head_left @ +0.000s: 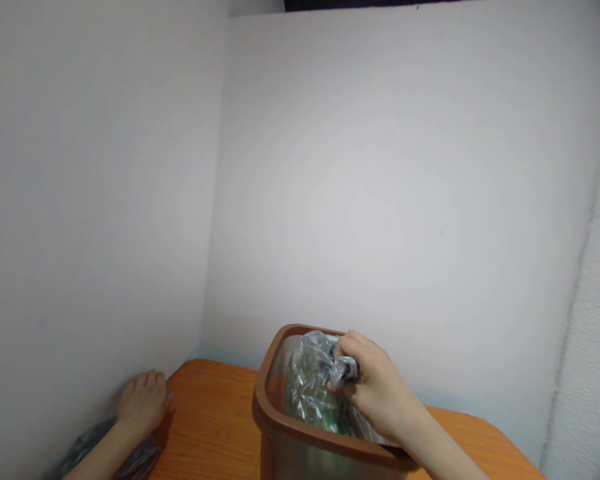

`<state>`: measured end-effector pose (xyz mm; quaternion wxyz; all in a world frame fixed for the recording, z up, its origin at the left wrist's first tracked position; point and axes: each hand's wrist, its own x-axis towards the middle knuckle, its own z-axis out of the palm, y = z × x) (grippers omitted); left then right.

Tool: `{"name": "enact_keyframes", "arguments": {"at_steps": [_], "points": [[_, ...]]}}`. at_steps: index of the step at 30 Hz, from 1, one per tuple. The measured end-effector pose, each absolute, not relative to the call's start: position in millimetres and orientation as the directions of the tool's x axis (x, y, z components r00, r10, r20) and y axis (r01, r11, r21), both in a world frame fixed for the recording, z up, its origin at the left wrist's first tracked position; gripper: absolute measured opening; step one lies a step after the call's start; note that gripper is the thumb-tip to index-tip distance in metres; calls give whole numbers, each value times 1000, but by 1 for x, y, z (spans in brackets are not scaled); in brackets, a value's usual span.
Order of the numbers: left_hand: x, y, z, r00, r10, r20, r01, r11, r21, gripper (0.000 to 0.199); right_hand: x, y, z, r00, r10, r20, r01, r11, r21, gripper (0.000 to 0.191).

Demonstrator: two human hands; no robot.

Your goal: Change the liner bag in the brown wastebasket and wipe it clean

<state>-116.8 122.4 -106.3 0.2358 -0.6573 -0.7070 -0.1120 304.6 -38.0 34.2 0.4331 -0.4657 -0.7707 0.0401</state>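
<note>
My right hand (373, 373) is closed around the gathered top of a clear plastic bag (307, 383), and a crumpled end of it pokes out of the fist. The bag sits inside a brown-rimmed bin (267, 407), with something green showing low within it. That hand is above the bin's opening, its forearm crossing the right rim. At the left, beside the wall, my left hand (143, 403) is curled over a dark, thin plastic bag (137, 460). Its fingertips are hidden, but a bit of plastic shows by the fingers.
The bin stands on an orange-brown wooden table (215, 413). A white wall (105, 200) rises along the table's left side, and another white wall (380, 200) stands behind it. At the far right is a rough-textured white surface (590, 333).
</note>
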Motion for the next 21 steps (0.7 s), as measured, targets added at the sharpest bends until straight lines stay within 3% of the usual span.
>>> {"name": "enact_keyframes", "arguments": {"at_steps": [6, 9, 11, 13, 15, 19, 21], "points": [[-34, 87, -12, 119, 728, 675, 993, -89, -79, 53, 305, -39, 34, -197, 702, 684, 630, 626, -461, 26], [26, 49, 38, 358, 570, 740, 742, -655, 146, 39, 306, -40, 34, -185, 681, 709, 617, 642, -455, 27], [63, 27, 60, 464, 512, 723, 542, -809, 226, 33, 305, -41, 34, -175, 676, 716, 604, 648, -463, 30], [92, 15, 70, 523, 515, 679, 432, -847, 310, 36, 305, -44, 33, -168, 685, 709, 585, 649, -487, 33], [113, 14, 72, 537, 556, 635, 386, -831, 401, 23, 307, -48, 33, -171, 710, 683, 544, 647, -535, 39], [130, 26, 65, 514, 601, 611, 321, -796, 513, 18, 326, -58, 30, -261, 765, 590, 365, 643, -673, 67], [131, 30, 62, 500, 615, 610, 291, -782, 551, 19, 340, -62, 29, -248, 766, 593, 313, 643, -699, 65]]}}
